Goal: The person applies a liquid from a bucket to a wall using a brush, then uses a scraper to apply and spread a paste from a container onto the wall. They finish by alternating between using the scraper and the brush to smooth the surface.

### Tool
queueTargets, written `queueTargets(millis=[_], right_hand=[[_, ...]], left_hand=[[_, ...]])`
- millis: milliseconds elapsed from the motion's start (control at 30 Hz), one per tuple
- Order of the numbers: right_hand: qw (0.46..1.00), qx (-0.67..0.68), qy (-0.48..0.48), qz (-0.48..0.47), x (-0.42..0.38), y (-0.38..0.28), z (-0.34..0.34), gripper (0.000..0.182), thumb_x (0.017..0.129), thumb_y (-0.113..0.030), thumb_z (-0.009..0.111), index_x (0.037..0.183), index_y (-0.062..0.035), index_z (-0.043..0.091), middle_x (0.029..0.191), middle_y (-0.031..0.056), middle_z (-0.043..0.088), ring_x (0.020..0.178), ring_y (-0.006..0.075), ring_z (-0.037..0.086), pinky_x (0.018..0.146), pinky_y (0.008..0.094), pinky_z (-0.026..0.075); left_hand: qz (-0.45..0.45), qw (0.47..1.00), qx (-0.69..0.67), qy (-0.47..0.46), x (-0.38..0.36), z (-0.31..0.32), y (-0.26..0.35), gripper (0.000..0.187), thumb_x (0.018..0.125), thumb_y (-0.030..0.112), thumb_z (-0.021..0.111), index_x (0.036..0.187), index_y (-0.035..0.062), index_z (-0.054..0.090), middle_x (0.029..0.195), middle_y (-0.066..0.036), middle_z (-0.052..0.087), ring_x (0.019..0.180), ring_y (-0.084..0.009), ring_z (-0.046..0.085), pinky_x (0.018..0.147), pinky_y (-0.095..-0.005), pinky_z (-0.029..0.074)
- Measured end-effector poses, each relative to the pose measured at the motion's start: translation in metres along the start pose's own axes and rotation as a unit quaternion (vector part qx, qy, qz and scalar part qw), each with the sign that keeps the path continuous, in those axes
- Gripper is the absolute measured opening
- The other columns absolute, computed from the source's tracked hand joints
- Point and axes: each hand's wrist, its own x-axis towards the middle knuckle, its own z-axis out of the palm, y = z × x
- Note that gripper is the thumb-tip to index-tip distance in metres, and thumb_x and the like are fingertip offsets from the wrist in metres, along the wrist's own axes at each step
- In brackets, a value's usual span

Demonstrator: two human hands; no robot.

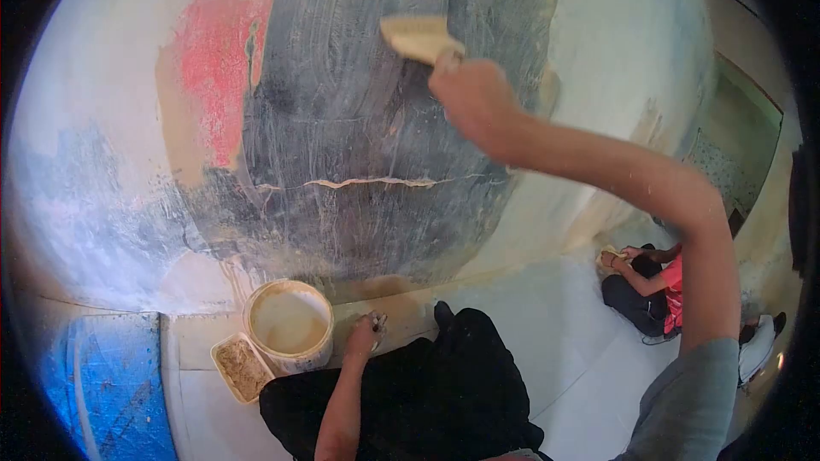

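Note:
My right hand [478, 102] is raised at the wall and closed round the handle of a wide, flat brush [418, 38]. Its pale bristles lie against a large dark grey patch [342, 111], streaked with whitish smears and crossed lower down by a pale, ragged crack [367, 182]. Low down, beside my black-clad knee, my left hand [366, 335] has its fingers curled in around a small greyish thing; I cannot tell what it is. Just left of that hand stands a round bucket [256, 324] of cloudy, cream-coloured liquid.
A small rectangular tub [224, 367] of brownish, crumbly material sits against the bucket. Blue sheeting [107, 384] covers the floor at the lower left. At the right, another person [641, 290] in a red top sits on the floor, holding a yellowish thing.

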Motion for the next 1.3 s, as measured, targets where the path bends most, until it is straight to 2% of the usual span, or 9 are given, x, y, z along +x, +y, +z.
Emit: queueTargets(millis=[133,333,533,633,800,967,1033,1133,1300], right_hand=[[0.988,0.082,-0.132,0.012,-0.031,-0.013,-0.019,0.026,0.068,-0.012,0.067,0.088,0.0026,0.059,0.068,0.0151,0.063,0.066,0.0266,0.066,0.054,0.0357,0.051],[0.985,0.049,-0.157,0.052,-0.016,0.045,-0.032,0.019,0.068,-0.019,0.066,0.082,-0.0069,0.064,0.072,0.0135,0.065,0.069,0.0311,0.065,0.061,0.0429,0.052],[0.992,-0.076,0.049,0.086,0.028,0.122,-0.035,0.023,0.072,-0.016,0.061,0.089,-0.0018,0.06,0.069,0.0151,0.064,0.066,0.0342,0.064,0.056,0.0434,0.052],[0.974,-0.124,0.06,0.182,0.062,0.146,-0.041,0.012,0.076,-0.008,0.056,0.081,0.0002,0.063,0.071,0.017,0.064,0.064,0.0293,0.064,0.058,0.0398,0.05],[0.965,-0.12,0.131,0.194,0.092,0.174,-0.012,0.017,0.079,-0.013,0.055,0.085,0.0016,0.062,0.07,0.0164,0.064,0.063,0.0289,0.063,0.056,0.0387,0.049],[0.955,-0.139,0.075,0.251,0.074,0.125,0.04,0.022,0.081,-0.017,0.055,0.083,0.0036,0.061,0.067,0.0165,0.063,0.06,0.0292,0.062,0.054,0.0389,0.048],[0.98,-0.086,0.129,0.123,0.037,0.106,0.044,0.025,0.075,-0.008,0.056,0.096,0.0044,0.055,0.064,0.0177,0.062,0.06,0.0327,0.064,0.05,0.0409,0.051],[0.98,-0.097,0.109,0.134,-0.002,0.071,0.059,0.032,0.076,-0.003,0.054,0.104,0.0099,0.05,0.059,0.0183,0.06,0.054,0.0296,0.064,0.046,0.0384,0.051],[0.989,-0.083,-0.061,0.109,-0.085,0.005,0.06,0.044,0.074,-0.01,0.061,0.112,0.0095,0.05,0.063,0.0126,0.061,0.058,0.0222,0.065,0.046,0.0329,0.051]], left_hand=[[-0.016,0.999,-0.017,-0.023,0.002,-0.001,-0.003,0.038,0.076,0.018,0.07,0.111,0.0102,0.06,0.093,-0.017,0.065,0.088,-0.0326,0.064,0.077,-0.0424,0.05],[0.019,1.0,-0.019,-0.007,0.008,0.012,-0.014,0.038,0.075,0.017,0.07,0.111,0.0098,0.06,0.095,-0.017,0.065,0.09,-0.0331,0.063,0.078,-0.0426,0.049],[0.008,1.0,-0.012,-0.017,0.007,0.012,-0.012,0.038,0.075,0.016,0.07,0.111,0.0105,0.06,0.095,-0.017,0.065,0.091,-0.0333,0.063,0.077,-0.042,0.05],[0.002,1.0,0.013,-0.021,0.001,0.004,0.002,0.037,0.075,0.017,0.07,0.111,0.011,0.06,0.095,-0.017,0.065,0.091,-0.0334,0.063,0.077,-0.0421,0.05],[0.016,0.999,0.036,0.005,0.002,0.01,-0.007,0.037,0.076,0.018,0.07,0.11,0.0109,0.059,0.095,-0.018,0.064,0.091,-0.0338,0.062,0.078,-0.0431,0.049],[0.039,0.999,-0.013,0.007,0.003,0.011,-0.008,0.032,0.076,0.016,0.068,0.107,0.0092,0.06,0.091,-0.019,0.064,0.085,-0.0349,0.063,0.075,-0.0435,0.048],[0.029,0.999,-0.024,0.006,-0.001,0.007,0.0,0.031,0.076,0.015,0.068,0.105,0.0084,0.06,0.089,-0.019,0.064,0.084,-0.0352,0.063,0.074,-0.0436,0.048],[0.012,0.999,-0.032,-0.001,0.0,0.004,0.004,0.03,0.075,0.015,0.068,0.103,0.0071,0.06,0.088,-0.019,0.064,0.082,-0.0356,0.063,0.073,-0.0435,0.048],[0.022,0.999,-0.041,-0.002,0.002,0.005,-0.003,0.03,0.075,0.014,0.068,0.103,0.0068,0.061,0.088,-0.019,0.064,0.082,-0.0348,0.063,0.073,-0.0436,0.048]])
